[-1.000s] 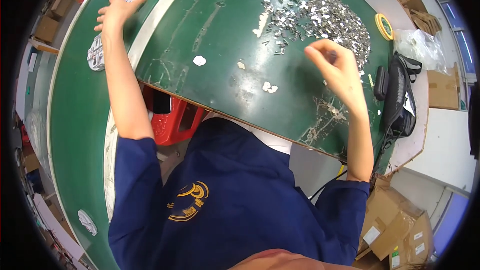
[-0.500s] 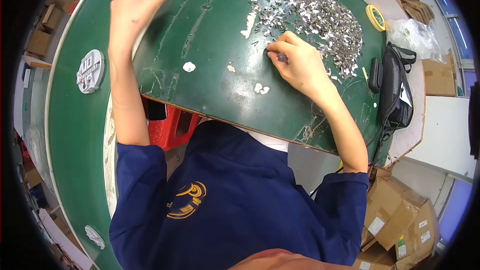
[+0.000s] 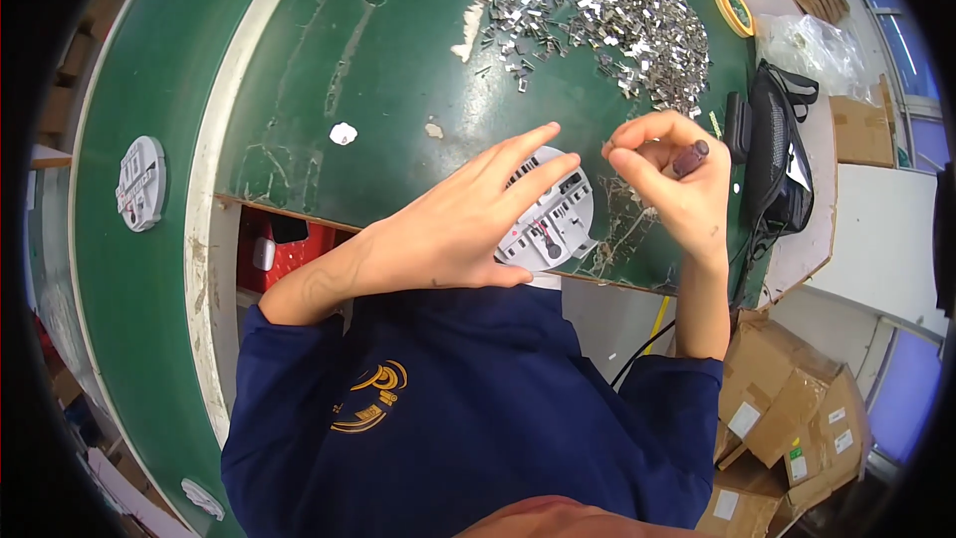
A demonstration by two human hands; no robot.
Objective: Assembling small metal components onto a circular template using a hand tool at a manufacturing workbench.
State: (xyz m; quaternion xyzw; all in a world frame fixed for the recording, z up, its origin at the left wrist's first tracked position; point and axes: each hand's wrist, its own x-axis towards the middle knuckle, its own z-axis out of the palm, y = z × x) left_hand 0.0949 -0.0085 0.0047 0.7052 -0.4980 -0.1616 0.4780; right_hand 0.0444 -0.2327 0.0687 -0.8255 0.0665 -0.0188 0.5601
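A round grey plastic part (image 3: 558,229) with slots and dark inserts lies at the table's front edge, close to my body. My left hand (image 3: 448,214) grips its left side, with the thumb at the near rim and the fingers reaching over the far rim. Just right of it, my right hand (image 3: 682,184) is raised and closed around a tool with a dark purple handle (image 3: 690,158), whose end sticks out of the fist. Thumb and forefinger meet in a pinch; a tiny item between them is too small to make out.
Small metal clips (image 3: 637,25) are heaped at the far right. Beyond them stand a yellow tape roll (image 3: 734,10), a clear plastic bag (image 3: 817,55) and a black pouch (image 3: 782,159). Another grey part (image 3: 141,184) is on the green strip at left, beyond a pale rail (image 3: 204,189).
My left hand has come from the far left to the front edge, bringing the grey part. My right hand has moved away from the clip heap, toward me and to the right.
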